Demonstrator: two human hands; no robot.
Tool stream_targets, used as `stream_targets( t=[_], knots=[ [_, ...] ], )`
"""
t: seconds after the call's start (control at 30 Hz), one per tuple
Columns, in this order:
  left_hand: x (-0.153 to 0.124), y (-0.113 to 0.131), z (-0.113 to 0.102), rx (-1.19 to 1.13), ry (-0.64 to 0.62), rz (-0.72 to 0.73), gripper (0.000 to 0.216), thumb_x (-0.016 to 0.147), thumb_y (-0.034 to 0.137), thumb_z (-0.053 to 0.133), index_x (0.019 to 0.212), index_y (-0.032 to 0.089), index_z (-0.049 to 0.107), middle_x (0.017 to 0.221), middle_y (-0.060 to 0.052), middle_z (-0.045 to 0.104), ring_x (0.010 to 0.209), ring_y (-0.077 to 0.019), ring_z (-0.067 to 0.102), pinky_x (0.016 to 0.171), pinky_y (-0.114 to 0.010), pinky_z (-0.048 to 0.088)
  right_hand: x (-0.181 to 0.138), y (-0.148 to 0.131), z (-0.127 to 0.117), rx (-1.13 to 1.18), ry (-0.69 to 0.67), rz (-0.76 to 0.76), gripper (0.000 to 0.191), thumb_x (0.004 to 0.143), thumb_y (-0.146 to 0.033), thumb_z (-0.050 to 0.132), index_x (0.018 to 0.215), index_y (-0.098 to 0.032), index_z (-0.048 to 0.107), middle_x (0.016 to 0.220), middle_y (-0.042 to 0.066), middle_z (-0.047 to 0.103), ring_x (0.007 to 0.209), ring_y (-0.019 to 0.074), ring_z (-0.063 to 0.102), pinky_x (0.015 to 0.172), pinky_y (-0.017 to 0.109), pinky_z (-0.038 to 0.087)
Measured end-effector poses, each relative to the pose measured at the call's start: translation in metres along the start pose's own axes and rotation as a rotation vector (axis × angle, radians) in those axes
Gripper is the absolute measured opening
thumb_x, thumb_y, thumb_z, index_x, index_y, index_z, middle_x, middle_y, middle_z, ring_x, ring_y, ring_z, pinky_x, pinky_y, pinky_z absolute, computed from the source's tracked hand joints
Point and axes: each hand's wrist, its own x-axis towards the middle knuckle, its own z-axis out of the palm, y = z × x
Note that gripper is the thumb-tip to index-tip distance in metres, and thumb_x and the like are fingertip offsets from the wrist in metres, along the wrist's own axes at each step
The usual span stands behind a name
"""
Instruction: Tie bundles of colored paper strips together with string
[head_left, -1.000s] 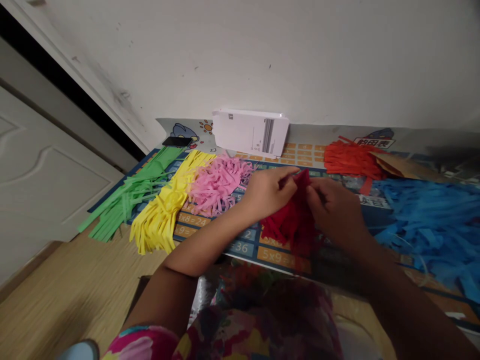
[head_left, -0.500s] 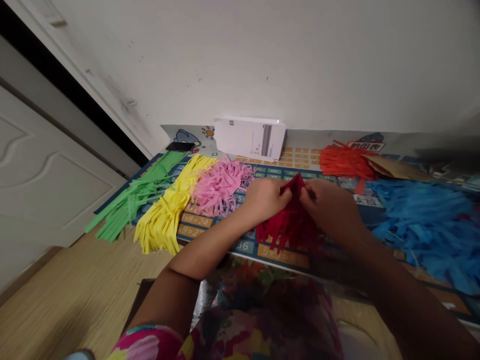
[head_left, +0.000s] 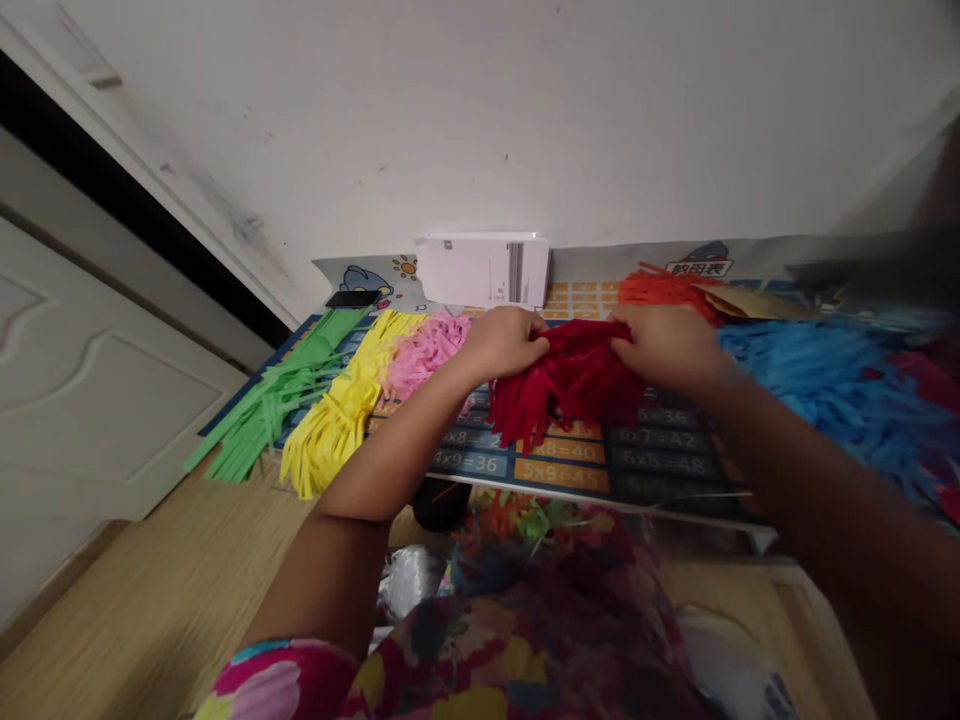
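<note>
A bunch of red fringed paper [head_left: 574, 375] is held up over the table by its top edge, its cut strips hanging down. My left hand [head_left: 504, 345] pinches its left end, and my right hand [head_left: 664, 345] grips the right end; both are closed. Just left of my left hand lies a tangled pink fringe [head_left: 424, 352]. Beyond that are a yellow fringe [head_left: 345, 400] and a green fringe [head_left: 289, 380]. Blue fringed paper [head_left: 825, 385] spreads to the right of my right hand, and an orange-red fringe [head_left: 652, 287] sits behind it.
A printed multiplication-chart mat [head_left: 559, 475] covers the table and runs up the wall. Against the wall leans a white box [head_left: 484, 270]; a dark phone [head_left: 354, 299] lies at the back left. Brown paper [head_left: 757, 302] rests behind the blue fringe. Colored scraps [head_left: 525, 520] lie on my lap.
My hands have moved apart, spreading the red fringe from a narrow peaked fold into a wider strip. The camera view has shifted slightly.
</note>
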Motion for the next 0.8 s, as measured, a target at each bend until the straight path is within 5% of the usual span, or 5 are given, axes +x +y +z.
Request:
stream_targets(
  t=[0.2, 0.4, 0.57, 0.7, 0.8],
  knots=[
    [0.006, -0.017, -0.010, -0.654, -0.212, -0.062, 0.010, 0.072, 0.015, 0.060, 0.070, 0.012, 0.069, 0.057, 0.003, 0.059, 0.052, -0.0071, 0.050, 0.054, -0.021, 0.036, 0.006, 0.011, -0.041, 0.419, -0.109, 0.004, 0.007, 0.073, -0.020, 0.057, 0.077, -0.019, 0.063, 0.059, -0.001, 0.059, 0.054, 0.0145, 0.052, 0.053, 0.026, 0.033],
    [-0.001, -0.018, -0.015, -0.809, -0.299, -0.082, 0.007, 0.070, 0.014, 0.059, 0.068, 0.013, 0.066, 0.057, 0.004, 0.058, 0.051, -0.0062, 0.050, 0.055, -0.020, 0.039, -0.002, 0.007, -0.058, 0.768, -0.322, 0.039, 0.009, 0.070, -0.020, 0.058, 0.078, -0.018, 0.062, 0.050, -0.004, 0.052, 0.039, 0.0092, 0.041, 0.042, 0.024, 0.027],
    [-0.006, -0.011, 0.002, -0.814, -0.230, -0.035, 0.011, 0.073, 0.018, 0.061, 0.080, 0.013, 0.066, 0.069, 0.001, 0.063, 0.059, -0.0086, 0.055, 0.059, -0.021, 0.043, -0.006, -0.004, -0.058, 0.701, -0.284, 0.061, 0.005, 0.072, -0.020, 0.056, 0.075, -0.018, 0.060, 0.052, -0.004, 0.053, 0.043, 0.0098, 0.044, 0.043, 0.023, 0.028],
    [-0.010, -0.008, 0.018, -0.556, 0.054, 0.152, 0.033, 0.076, 0.026, 0.068, 0.106, 0.013, 0.067, 0.093, -0.005, 0.070, 0.081, -0.0147, 0.061, 0.078, -0.028, 0.047, -0.006, -0.011, -0.059, 0.484, -0.198, -0.028, 0.008, 0.073, -0.018, 0.050, 0.066, -0.020, 0.055, 0.047, -0.004, 0.046, 0.046, 0.0116, 0.043, 0.047, 0.025, 0.026],
    [-0.010, -0.007, 0.027, -0.471, 0.103, 0.281, 0.029, 0.083, 0.033, 0.064, 0.106, 0.016, 0.069, 0.100, -0.006, 0.071, 0.089, -0.0167, 0.061, 0.084, -0.029, 0.045, -0.004, -0.008, -0.054, 0.357, -0.145, -0.132, 0.010, 0.074, -0.020, 0.050, 0.064, -0.020, 0.052, 0.052, -0.003, 0.050, 0.051, 0.0129, 0.046, 0.051, 0.026, 0.027]
  ],
)
